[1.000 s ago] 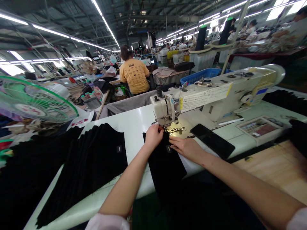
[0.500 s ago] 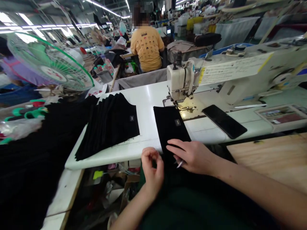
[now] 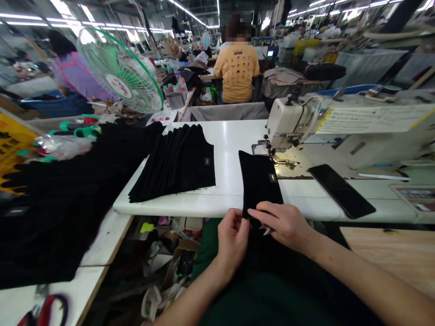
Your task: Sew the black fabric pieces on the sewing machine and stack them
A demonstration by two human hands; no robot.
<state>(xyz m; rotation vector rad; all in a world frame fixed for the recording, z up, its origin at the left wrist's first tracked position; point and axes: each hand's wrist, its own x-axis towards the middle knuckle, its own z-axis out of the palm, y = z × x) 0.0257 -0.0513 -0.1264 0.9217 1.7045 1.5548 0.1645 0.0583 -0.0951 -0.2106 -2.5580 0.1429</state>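
A black fabric piece [image 3: 260, 181] with a small label [image 3: 273, 178] lies on the white sewing table [image 3: 176, 206], its far corner beside the needle area of the sewing machine [image 3: 288, 120]. My left hand [image 3: 233, 237] pinches its near left edge at the table's front. My right hand [image 3: 287, 224] rests its index and middle fingers on the near end of the cloth. Tucked under those fingers is a small pale pointed tool [image 3: 268, 230], mostly hidden. Left of this piece lies a fanned stack of similar black pieces [image 3: 180, 163], the top one also labelled.
A black phone [image 3: 341, 190] lies right of the cloth. At the far left are a large black fabric heap [image 3: 61, 194] and red-handled scissors [image 3: 50, 310]. A green fan [image 3: 118, 72] stands behind, and a person in a yellow shirt [image 3: 237, 70] sits ahead.
My left hand has moved right and up onto the fabric's edge and closed on it. The view has turned left, bringing the scissors into sight.
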